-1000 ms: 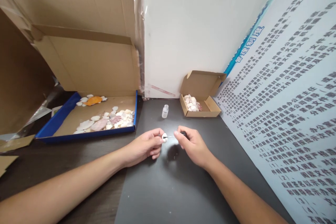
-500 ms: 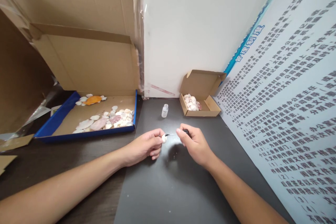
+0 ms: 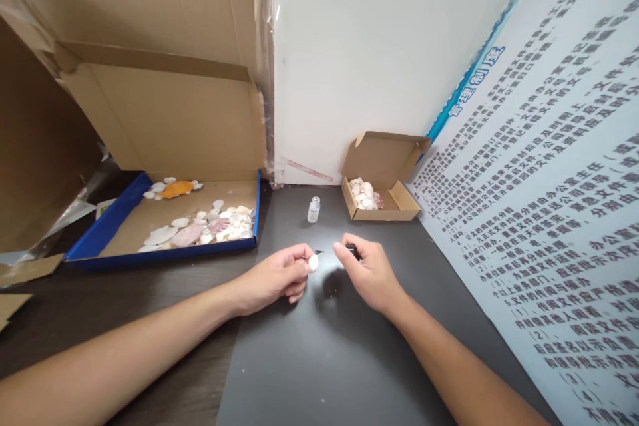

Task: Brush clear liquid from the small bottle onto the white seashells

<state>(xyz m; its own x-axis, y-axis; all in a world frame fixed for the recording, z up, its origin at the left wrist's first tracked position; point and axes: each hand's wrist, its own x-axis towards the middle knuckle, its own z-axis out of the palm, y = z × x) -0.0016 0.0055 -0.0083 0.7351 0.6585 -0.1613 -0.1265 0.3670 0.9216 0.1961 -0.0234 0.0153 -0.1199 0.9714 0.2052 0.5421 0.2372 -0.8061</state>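
Between the thumb and forefinger of my left hand (image 3: pixel 279 277) is a small white shell (image 3: pixel 313 262). My right hand (image 3: pixel 368 273) is closed around the black cap of a small brush (image 3: pixel 353 251). The thin stem of this brush points left, with its dark tip beside the shell's upper edge; whether they touch I cannot tell. Behind both hands, a small clear bottle (image 3: pixel 313 210) with a white label stands upright and uncapped on the dark grey mat (image 3: pixel 299 359).
To the left, an open blue-edged cardboard box (image 3: pixel 164 253) holds shells and an orange piece. A smaller open carton (image 3: pixel 387 215) with white shells stands at the back right. A white board (image 3: pixel 319 80) rises behind, and a printed panel (image 3: pixel 549 213) borders the right.
The brush tip has moved slightly up and away from the shell's face. The shell has turned and shows more of its white surface. Both hands stay nearly in place.
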